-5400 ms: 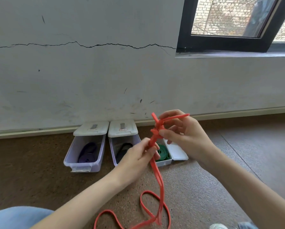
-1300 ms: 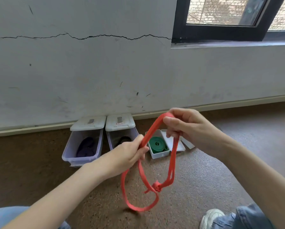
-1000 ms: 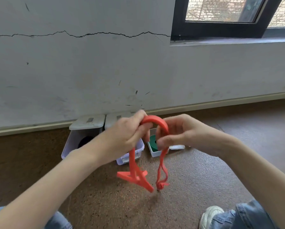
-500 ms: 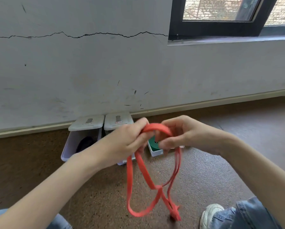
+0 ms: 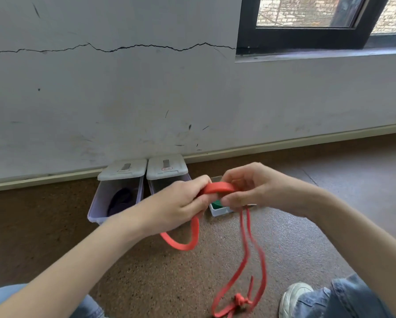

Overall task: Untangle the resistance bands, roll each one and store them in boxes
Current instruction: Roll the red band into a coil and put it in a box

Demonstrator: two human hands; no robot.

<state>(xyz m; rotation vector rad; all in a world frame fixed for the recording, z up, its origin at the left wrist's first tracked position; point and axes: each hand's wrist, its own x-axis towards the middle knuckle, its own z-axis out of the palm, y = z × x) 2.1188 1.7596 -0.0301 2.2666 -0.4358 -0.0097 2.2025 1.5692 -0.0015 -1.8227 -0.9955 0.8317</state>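
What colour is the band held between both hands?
Red-orange; the resistance band shows clearly in the head view, the only one.

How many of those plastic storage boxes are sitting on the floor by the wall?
3. The left box holds a dark purple band, the middle box beside it is mostly behind the left hand, and the small box with a green band peeks out between both hands. More could be hidden.

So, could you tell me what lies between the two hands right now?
In the head view, a short arched stretch of the red band spans from the left hand to the right hand; both grip it.
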